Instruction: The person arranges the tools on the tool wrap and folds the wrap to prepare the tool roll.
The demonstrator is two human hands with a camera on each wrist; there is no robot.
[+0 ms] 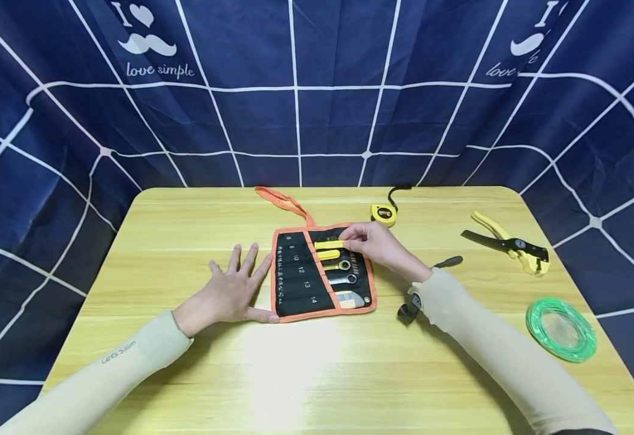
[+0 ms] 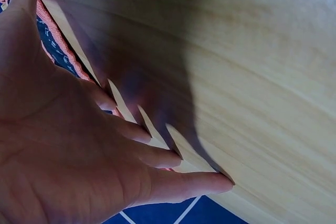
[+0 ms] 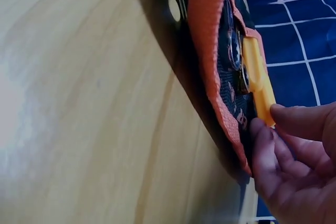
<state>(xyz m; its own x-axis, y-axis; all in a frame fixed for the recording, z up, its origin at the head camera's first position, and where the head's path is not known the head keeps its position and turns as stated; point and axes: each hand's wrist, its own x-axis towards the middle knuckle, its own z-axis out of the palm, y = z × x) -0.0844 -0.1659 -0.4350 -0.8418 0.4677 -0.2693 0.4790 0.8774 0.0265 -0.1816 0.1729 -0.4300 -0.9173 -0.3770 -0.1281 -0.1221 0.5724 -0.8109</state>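
Note:
A black tool pouch (image 1: 300,275) with orange trim lies flat on the table, its pockets numbered. My right hand (image 1: 373,241) pinches the end of a yellow tool handle (image 1: 329,244) at the top pocket; the rest of that tool is hidden inside. In the right wrist view, thumb and fingertips hold the yellow handle (image 3: 266,103). Below it, a second yellow handle (image 1: 329,255), two ring-ended wrenches (image 1: 344,279) and a putty-knife-like blade (image 1: 350,299) stick out of pockets. My left hand (image 1: 231,293) lies spread at the pouch's left edge, thumb on its lower corner.
Behind the pouch are its orange strap (image 1: 284,202) and a yellow tape measure (image 1: 384,214). To the right lie yellow-and-black pliers-like cutters (image 1: 512,244) and a coil of green wire (image 1: 536,329). A dark-handled tool (image 1: 449,261) lies partly behind the right forearm.

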